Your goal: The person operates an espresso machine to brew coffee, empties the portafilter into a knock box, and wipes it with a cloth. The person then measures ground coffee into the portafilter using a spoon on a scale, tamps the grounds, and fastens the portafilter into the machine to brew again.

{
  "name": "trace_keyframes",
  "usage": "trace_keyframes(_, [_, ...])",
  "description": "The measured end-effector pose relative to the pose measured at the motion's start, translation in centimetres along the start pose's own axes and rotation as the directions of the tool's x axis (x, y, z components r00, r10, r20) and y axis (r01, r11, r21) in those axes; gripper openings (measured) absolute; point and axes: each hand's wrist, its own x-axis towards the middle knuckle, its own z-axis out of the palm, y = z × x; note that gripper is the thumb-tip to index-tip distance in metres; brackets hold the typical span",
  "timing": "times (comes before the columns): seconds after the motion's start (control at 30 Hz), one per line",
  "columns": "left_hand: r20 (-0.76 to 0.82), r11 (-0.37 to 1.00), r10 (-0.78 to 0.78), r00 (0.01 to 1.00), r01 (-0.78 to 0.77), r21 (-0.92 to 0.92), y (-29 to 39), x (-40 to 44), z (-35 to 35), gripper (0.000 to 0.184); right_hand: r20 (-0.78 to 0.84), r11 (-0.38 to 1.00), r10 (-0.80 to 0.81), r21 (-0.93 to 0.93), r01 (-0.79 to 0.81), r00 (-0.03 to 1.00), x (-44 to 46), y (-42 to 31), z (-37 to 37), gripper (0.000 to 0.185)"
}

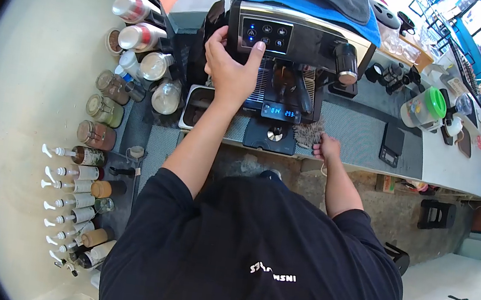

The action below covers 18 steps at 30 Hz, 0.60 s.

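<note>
My left hand reaches to the espresso machine. Its thumb is stretched onto the lower part of the button panel, and its other fingers spread around the machine's left side. Below the panel, a portafilter with a black handle is at the machine. A small scale with a lit blue display sits on the drip tray. My right hand is at the counter's front edge, fingers curled, against a shaggy grey-brown cloth. Whether it grips the cloth is hidden.
A tamper rests on a black mat in front of the machine. A steel container stands left. Jars and pump bottles line the left wall. Rightward are a black scale and a green-lidded jug.
</note>
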Motion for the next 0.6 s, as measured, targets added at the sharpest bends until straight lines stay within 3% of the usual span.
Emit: trace_keyframes(0.6, [0.003,0.999,-0.028,1.000,0.028,0.024,-0.1,-0.3,0.2,0.083,0.023,1.000,0.026,-0.005,-0.026,0.999,0.4,0.4,-0.4,0.032])
